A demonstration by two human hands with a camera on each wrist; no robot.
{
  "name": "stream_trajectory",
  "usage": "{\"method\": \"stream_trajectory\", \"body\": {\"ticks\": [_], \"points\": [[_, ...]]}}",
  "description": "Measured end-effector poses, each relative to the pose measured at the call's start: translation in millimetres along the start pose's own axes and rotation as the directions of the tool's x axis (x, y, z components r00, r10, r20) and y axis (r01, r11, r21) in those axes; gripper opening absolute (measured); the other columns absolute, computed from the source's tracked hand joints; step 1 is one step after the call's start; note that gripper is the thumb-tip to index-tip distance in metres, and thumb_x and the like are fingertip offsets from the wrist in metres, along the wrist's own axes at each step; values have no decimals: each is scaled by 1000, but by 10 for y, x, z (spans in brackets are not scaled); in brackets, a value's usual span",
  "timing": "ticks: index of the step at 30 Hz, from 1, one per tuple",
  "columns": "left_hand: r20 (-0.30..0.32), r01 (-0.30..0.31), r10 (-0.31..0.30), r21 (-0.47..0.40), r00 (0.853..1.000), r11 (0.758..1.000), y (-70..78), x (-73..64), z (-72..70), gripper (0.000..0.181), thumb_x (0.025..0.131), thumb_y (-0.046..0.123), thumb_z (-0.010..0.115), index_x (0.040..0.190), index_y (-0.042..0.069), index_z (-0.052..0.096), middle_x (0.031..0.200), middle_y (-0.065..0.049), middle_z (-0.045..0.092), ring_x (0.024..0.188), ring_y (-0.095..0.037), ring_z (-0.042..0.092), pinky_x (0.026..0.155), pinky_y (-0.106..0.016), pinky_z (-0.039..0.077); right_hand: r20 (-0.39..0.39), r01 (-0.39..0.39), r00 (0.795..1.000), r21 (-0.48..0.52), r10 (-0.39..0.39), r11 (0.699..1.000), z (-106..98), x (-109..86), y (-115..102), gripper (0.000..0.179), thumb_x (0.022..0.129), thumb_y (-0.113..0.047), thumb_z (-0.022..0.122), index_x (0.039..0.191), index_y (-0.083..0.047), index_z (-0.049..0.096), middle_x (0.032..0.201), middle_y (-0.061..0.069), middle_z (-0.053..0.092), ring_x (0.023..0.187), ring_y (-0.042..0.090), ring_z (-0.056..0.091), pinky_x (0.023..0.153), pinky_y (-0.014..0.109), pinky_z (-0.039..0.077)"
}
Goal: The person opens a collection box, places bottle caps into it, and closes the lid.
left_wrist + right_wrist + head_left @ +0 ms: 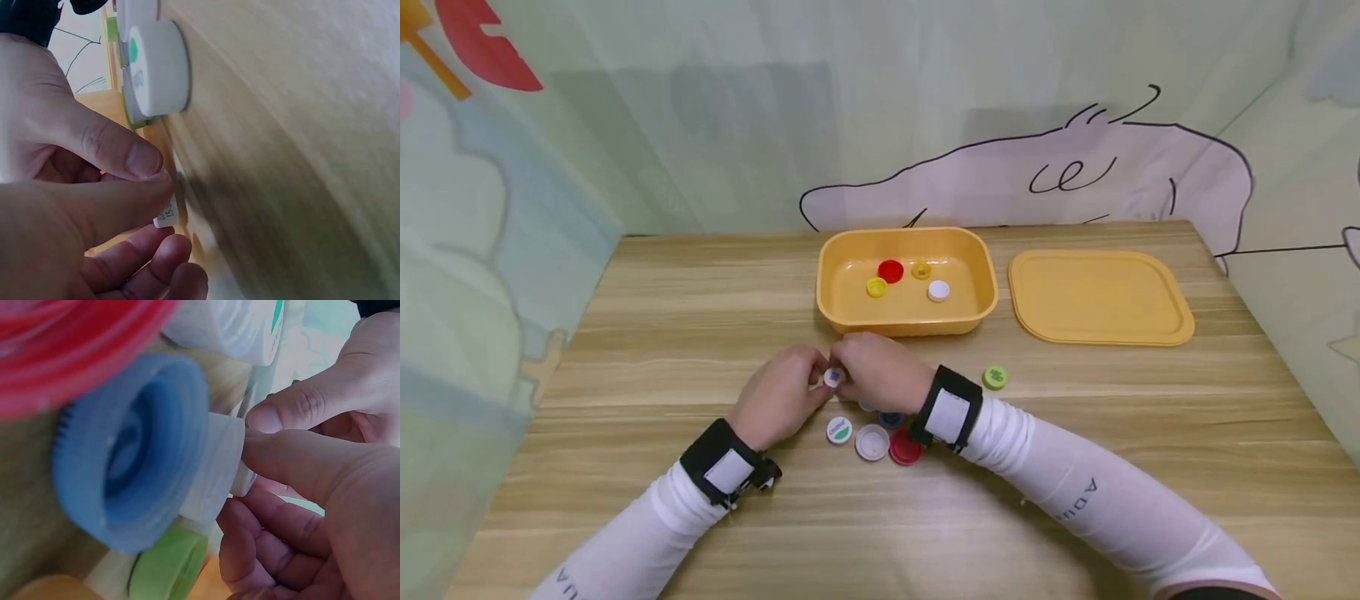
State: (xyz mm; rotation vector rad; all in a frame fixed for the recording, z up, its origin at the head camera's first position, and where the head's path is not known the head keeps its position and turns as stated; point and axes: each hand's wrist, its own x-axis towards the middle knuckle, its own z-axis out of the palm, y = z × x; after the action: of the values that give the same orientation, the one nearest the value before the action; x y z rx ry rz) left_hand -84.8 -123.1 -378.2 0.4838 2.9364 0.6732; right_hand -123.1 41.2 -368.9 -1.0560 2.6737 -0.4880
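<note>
A small white bottle cap [833, 377] with dark print on top is pinched between both hands. In the head view my left hand [780, 395] holds it from the left, and my right hand [882, 367] from the right. The left wrist view shows printed lettering on the white cap's side [167, 215], with both thumb tips meeting above it. Close below the hands lie a white cap with a green mark [839, 430], an upturned white cap [872, 442], a red cap [906, 447] and a blue cap [131, 453]. My right wrist partly covers the blue and red ones.
A yellow plastic box [907, 325] stands behind the hands, holding several red, yellow and white caps. Its flat yellow lid [1101, 296] lies to its right. A green cap [995, 377] sits apart, right of my right wrist. The wooden table [700, 292] ends at a printed curtain.
</note>
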Motion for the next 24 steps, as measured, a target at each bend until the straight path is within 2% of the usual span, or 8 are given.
{"method": "stream_trajectory", "body": {"ticks": [8,12,16,20,24], "points": [[-24,-12,11,-39,1000,999,18,-46,-49,19,81,25,69,93,14,60,80,0,55,69,-12,49,58,-29,44,-32,17,999,27,-16,999,-40,-68,-32,21,81,-29,70,94,-14,62,79,-6,58,67,8,50,64,21,45],[-39,-22,19,-85,999,996,68,-90,-136,22,81,22,69,98,13,59,82,0,55,68,-12,49,56,-28,45,-57,20,998,73,-15,997,-120,-137,-79,24,81,-31,70,97,-14,61,82,-6,57,70,8,50,66,21,45],[-83,-43,30,-155,996,987,132,-103,-244,21,82,16,67,101,13,58,81,2,54,64,-11,49,52,-28,45,-109,12,994,105,0,994,-231,-198,-114,28,81,-28,70,103,-14,60,88,-6,56,76,9,50,71,22,46],[-133,-64,38,-196,990,978,195,-60,-335,19,84,16,66,101,14,57,81,3,54,65,-11,49,51,-28,45,-175,19,985,112,1,994,-347,-219,-110,31,81,-26,71,107,-14,61,92,-6,56,81,10,51,75,21,46],[-185,-84,44,-218,982,972,253,45,-408,22,84,19,67,103,12,57,85,2,54,71,-12,49,57,-29,46,-257,40,966,110,-11,993,-458,-209,-63,28,82,-26,69,106,-14,61,91,-6,57,79,8,51,73,18,46]]}}
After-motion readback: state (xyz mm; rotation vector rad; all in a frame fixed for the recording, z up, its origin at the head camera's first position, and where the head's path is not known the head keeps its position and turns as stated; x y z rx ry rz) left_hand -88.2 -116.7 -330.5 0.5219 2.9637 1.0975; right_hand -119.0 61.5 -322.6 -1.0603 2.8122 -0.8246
